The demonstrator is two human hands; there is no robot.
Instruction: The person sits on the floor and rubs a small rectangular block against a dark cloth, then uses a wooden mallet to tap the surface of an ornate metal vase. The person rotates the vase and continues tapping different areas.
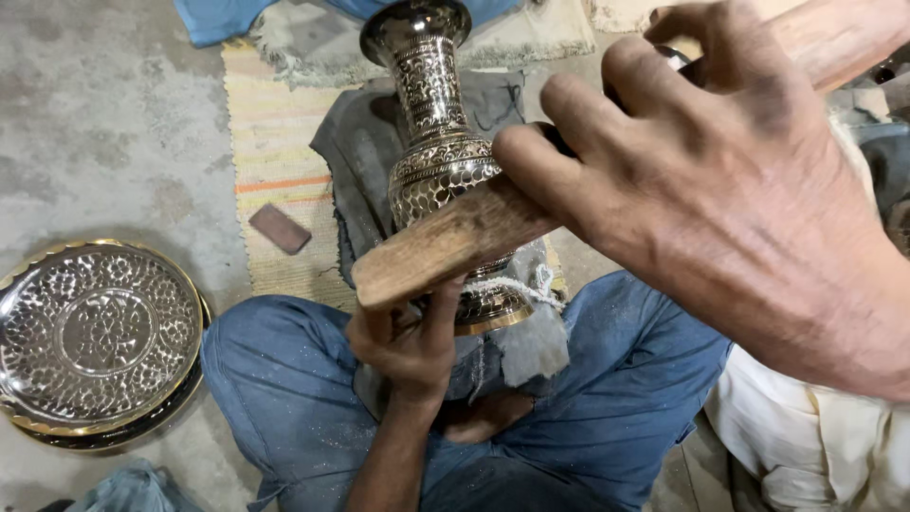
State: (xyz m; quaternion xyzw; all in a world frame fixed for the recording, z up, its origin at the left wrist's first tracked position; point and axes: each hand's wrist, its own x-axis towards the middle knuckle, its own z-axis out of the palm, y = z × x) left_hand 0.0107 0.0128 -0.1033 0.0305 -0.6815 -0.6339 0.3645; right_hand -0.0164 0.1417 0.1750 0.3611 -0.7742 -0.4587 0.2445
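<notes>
An engraved brass vase (431, 123) stands upright between my crossed legs, on a grey cloth (355, 152). My left hand (408, 346) grips its base from below, next to a frayed rag (526, 332). My right hand (720, 180) fills the right of the view, close to the camera. It is closed on a long wooden stick (455, 242) that runs from the top right down across the vase's belly. A dark thing under the fingers is mostly hidden.
Stacked engraved metal trays (100, 337) lie on the concrete floor at the left. A small dark block (280, 228) rests on a striped woven mat (275, 142). Blue cloth (213, 17) lies at the top, a white bundle (806, 446) at the lower right.
</notes>
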